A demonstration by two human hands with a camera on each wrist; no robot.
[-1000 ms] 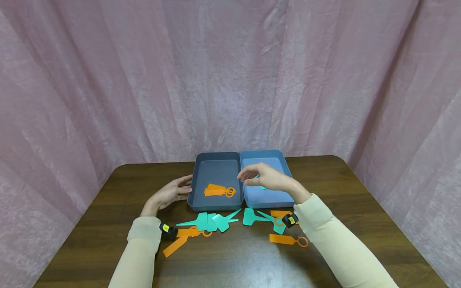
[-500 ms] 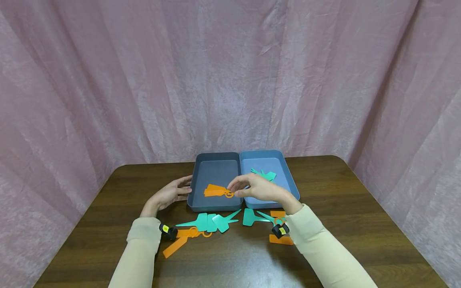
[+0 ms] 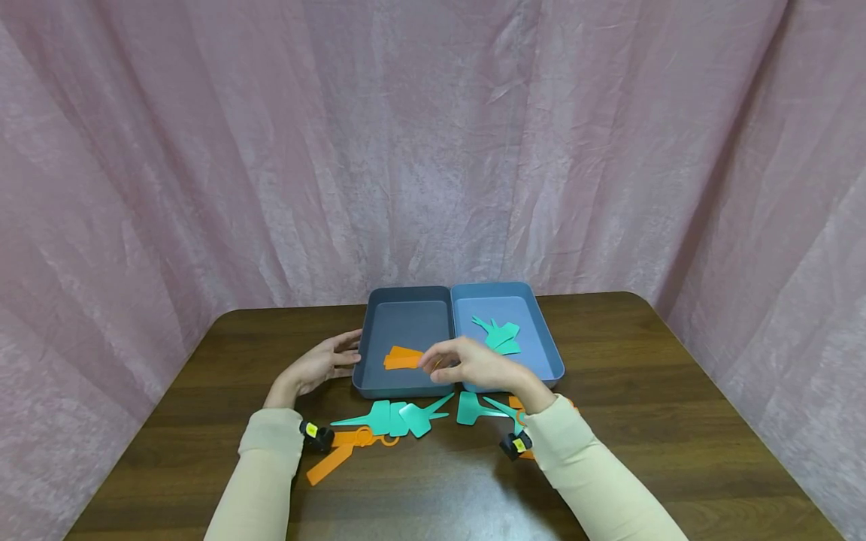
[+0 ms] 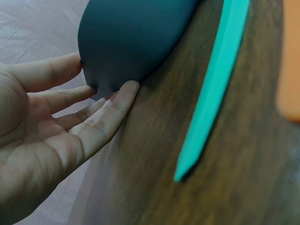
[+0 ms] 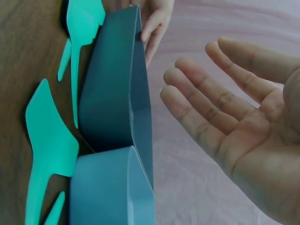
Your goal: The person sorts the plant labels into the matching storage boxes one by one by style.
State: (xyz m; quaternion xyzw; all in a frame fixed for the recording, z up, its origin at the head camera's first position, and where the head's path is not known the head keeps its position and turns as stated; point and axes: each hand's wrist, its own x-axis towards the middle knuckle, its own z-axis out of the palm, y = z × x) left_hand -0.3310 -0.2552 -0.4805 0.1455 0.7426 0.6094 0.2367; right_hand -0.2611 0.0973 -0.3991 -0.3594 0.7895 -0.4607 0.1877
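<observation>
My left hand (image 3: pixel 318 367) rests its straight fingertips on the left wall of a dark grey tray (image 3: pixel 409 319). In the left wrist view, the fingers touch the wall without wrapping round it. Over the two trays' shared edge hovers my right hand (image 3: pixel 468 362), fingers relaxed; the right wrist view shows its palm (image 5: pixel 253 136) holding nothing. Orange ring-ended tags (image 3: pixel 402 358) lie stacked in the dark tray, their rings hidden behind the right hand. Inside the light blue tray (image 3: pixel 521 300) are several green T-shaped plant labels (image 3: pixel 502 338).
In front of the trays lie green plant labels (image 3: pixel 380 415) and orange tags (image 3: pixel 328 464) at left. More green labels (image 3: pixel 468 409) and orange tags lie at right, partly under the right forearm (image 3: pixel 575 451). A pink curtain (image 3: pixel 433 150) hangs behind the table.
My right hand has moved from over the blue tray leftward and nearer to me, uncovering the green labels there and covering the orange tags' rings. The left hand stays on the dark tray.
</observation>
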